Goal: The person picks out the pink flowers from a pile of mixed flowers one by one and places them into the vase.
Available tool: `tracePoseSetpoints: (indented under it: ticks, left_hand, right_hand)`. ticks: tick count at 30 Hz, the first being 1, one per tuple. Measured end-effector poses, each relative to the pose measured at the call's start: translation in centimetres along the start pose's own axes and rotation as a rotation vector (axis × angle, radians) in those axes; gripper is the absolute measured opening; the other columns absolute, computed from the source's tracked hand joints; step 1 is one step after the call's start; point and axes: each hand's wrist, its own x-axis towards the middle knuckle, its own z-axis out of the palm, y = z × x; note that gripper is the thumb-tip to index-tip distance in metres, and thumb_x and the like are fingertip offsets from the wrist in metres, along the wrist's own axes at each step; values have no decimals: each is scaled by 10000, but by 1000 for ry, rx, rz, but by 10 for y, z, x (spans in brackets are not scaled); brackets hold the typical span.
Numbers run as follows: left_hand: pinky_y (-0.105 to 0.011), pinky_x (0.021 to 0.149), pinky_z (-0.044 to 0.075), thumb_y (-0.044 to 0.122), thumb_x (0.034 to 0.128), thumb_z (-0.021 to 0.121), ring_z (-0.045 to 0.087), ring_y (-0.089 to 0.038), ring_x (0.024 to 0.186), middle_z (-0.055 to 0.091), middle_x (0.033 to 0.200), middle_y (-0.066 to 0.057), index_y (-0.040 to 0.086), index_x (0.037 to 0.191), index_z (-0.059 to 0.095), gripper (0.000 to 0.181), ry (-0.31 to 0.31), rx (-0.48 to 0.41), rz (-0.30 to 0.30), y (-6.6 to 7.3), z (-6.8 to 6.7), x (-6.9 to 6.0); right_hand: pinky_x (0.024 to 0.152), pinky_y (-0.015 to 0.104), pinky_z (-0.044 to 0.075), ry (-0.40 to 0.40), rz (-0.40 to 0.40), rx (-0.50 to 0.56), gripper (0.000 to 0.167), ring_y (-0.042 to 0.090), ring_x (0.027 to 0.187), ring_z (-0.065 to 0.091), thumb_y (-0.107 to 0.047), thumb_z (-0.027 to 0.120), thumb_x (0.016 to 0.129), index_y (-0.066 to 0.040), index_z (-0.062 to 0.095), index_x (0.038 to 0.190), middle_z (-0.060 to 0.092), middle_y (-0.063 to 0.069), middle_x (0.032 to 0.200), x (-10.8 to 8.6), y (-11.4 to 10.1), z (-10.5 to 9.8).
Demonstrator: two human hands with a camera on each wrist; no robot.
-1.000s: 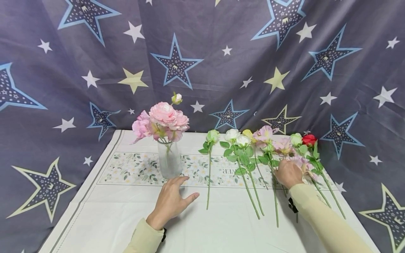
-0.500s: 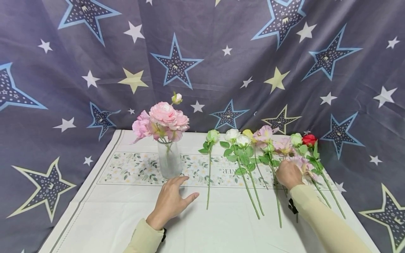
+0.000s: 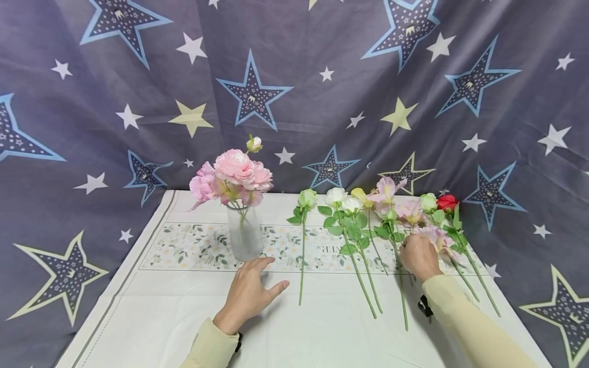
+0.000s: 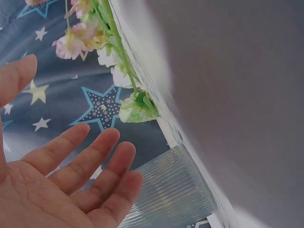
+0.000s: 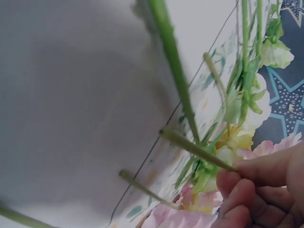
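A ribbed glass vase (image 3: 245,235) holds pink flowers (image 3: 234,167) and a small bud. Just in front of its base is the left hand (image 3: 248,292), thumb and fingers spread, holding nothing; the left wrist view shows its palm (image 4: 61,185) beside the ribbed glass (image 4: 171,190). Among the flowers lying at the right, the right hand (image 3: 420,257) pinches a thin green stem (image 5: 199,154) between thumb and fingers (image 5: 263,164), close to its cut end. A pink flower (image 3: 385,190) stands slightly raised beyond that hand; which bloom the pinched stem bears is hard to tell.
A single pale green rose (image 3: 307,198) lies right of the vase. White roses (image 3: 351,205), a yellow flower (image 3: 359,194), more pink blooms (image 3: 411,211) and a red rose (image 3: 447,203) lie farther right on the white cloth (image 3: 184,317). A starry curtain (image 3: 294,51) hangs behind.
The pink flower beyond the right hand has risen slightly, and a long green stem beside that hand has shifted a little. The head view has moved slightly. The left hand has kept its pose.
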Motion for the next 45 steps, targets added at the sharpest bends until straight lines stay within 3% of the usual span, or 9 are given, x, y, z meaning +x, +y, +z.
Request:
tracePoseSetpoints:
  ticks: [7, 17, 23, 41, 45]
  left_hand:
    - [-588, 1046, 441, 433, 806, 869, 594, -398, 1232, 681, 1287, -140, 43, 1291, 676, 651, -14, -3, -8, 1, 1, 1]
    - [-593, 1041, 444, 435, 808, 867, 594, -409, 1230, 677, 1289, -154, 45, 1293, 676, 651, -19, -9, -10, 2, 1, 2]
    - [-596, 1041, 443, 433, 805, 868, 598, -413, 1225, 680, 1279, -163, 45, 1283, 678, 644, -14, -8, -11, 3, 1, 2]
    - [-588, 1055, 437, 436, 829, 848, 590, -410, 1243, 673, 1303, -159, 37, 1302, 666, 645, -42, 0, -39, 3, 2, 1]
    - [-589, 1064, 432, 438, 831, 846, 585, -409, 1253, 671, 1306, -163, 35, 1304, 664, 648, -45, -3, -41, 4, 2, 2]
  right_hand:
    - [462, 328, 332, 57, -50, 43, 418, 203, 478, 420, -33, 588, 915, -144, 438, 541, 448, 37, 514, -10, -13, -3]
    - [528, 395, 481, 76, -76, 93, 193, 196, 547, 556, -52, 660, 934, -62, 729, 753, 692, 89, 717, -20, -30, -5]
    - [526, 380, 501, 54, -62, 114, 147, 180, 552, 574, -74, 648, 950, -35, 763, 867, 710, 87, 750, -27, -40, -6]
    - [540, 334, 520, 79, -110, 197, 112, 117, 556, 599, -71, 686, 943, -14, 765, 887, 724, 55, 748, -48, -67, -2]
    - [558, 321, 528, 118, -145, 208, 114, 101, 562, 601, -71, 707, 922, -36, 767, 833, 712, 22, 704, -53, -72, 1]
